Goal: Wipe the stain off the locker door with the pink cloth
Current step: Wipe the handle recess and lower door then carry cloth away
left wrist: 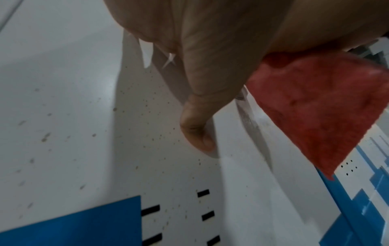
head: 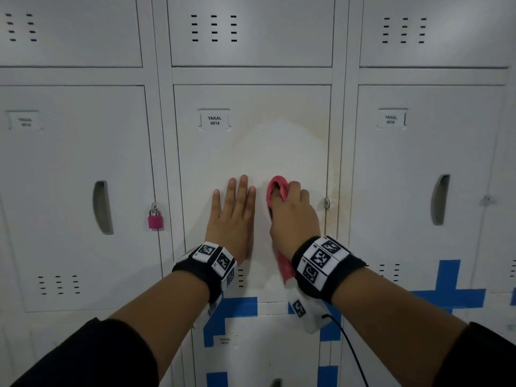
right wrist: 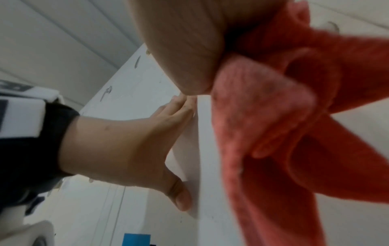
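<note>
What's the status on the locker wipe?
Left hand flat on locker door. Right hand grips pink cloth against door. Yellowish stain remains above. Nothing blocking.

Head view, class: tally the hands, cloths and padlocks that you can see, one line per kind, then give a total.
hands: 2, the left hand and the right hand
pink cloth: 1
padlock: 1
Total: 4
</note>
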`<action>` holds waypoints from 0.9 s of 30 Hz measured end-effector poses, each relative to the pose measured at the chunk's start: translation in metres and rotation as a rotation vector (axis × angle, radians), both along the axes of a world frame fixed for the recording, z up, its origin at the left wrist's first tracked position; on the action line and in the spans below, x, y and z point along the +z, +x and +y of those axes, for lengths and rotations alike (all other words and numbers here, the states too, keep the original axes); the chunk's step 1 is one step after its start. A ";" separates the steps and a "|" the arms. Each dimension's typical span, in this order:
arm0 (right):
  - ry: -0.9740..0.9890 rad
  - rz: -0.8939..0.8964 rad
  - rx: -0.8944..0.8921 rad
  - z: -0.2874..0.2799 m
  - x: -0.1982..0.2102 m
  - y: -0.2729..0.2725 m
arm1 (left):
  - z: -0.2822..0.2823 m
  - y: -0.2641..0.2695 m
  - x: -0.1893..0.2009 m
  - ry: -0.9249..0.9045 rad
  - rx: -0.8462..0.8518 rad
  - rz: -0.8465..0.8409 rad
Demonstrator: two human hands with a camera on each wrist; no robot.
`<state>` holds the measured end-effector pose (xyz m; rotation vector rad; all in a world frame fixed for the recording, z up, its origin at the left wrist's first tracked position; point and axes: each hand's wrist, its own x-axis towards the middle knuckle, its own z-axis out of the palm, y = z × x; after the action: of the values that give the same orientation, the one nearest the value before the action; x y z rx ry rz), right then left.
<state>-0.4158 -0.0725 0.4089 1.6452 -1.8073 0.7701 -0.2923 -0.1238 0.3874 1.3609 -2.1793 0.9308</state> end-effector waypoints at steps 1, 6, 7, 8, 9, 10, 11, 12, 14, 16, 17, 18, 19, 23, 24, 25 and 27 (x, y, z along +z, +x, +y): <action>0.016 0.007 -0.030 -0.001 0.001 0.002 | -0.001 0.000 0.000 -0.005 0.001 -0.003; 0.024 0.066 -0.132 -0.005 0.004 0.011 | -0.002 0.003 0.000 -0.013 -0.010 -0.013; 0.029 0.082 -0.140 -0.005 0.003 0.011 | -0.002 0.004 0.000 -0.018 -0.010 -0.014; 0.034 0.098 -0.145 -0.005 0.002 0.011 | -0.003 0.004 0.000 -0.020 -0.013 -0.013; 0.042 0.112 -0.145 -0.005 0.000 0.011 | -0.003 0.004 0.000 -0.017 -0.018 -0.008; 0.051 0.123 -0.145 -0.004 -0.003 0.012 | -0.003 0.003 0.000 -0.013 -0.025 -0.001; 0.066 0.128 -0.142 -0.003 -0.007 0.012 | -0.003 0.003 0.000 -0.012 -0.032 0.005; 0.077 0.131 -0.138 -0.002 -0.011 0.012 | -0.002 0.002 0.000 -0.014 -0.035 0.010; 0.079 0.140 -0.137 0.001 -0.017 0.011 | -0.001 0.001 0.000 -0.015 -0.037 0.016; 0.087 0.160 -0.141 0.004 -0.018 0.009 | 0.000 0.001 0.002 -0.004 -0.039 0.020; 0.104 0.174 -0.135 0.006 -0.019 0.008 | 0.001 0.001 0.002 0.003 -0.039 0.023; 0.115 0.192 -0.129 0.006 -0.019 0.006 | 0.002 0.001 0.003 0.007 -0.039 0.026; 0.120 0.211 -0.130 0.007 -0.019 0.004 | 0.003 0.001 0.003 0.009 -0.039 0.029; 0.051 0.233 -0.114 0.011 -0.009 -0.004 | 0.003 0.003 0.003 0.006 -0.032 0.013; 0.004 0.268 -0.108 0.012 -0.005 -0.007 | 0.001 0.003 0.002 0.004 -0.029 0.009; -0.018 0.309 -0.101 0.014 0.001 -0.009 | 0.000 0.003 0.002 0.001 -0.026 0.008; -0.059 0.387 -0.102 0.019 0.018 -0.009 | 0.000 0.004 0.001 0.006 -0.023 0.008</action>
<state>-0.4243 -0.0537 0.4273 1.5270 -1.5639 0.4197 -0.2884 -0.1241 0.3885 1.3370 -2.1889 0.9094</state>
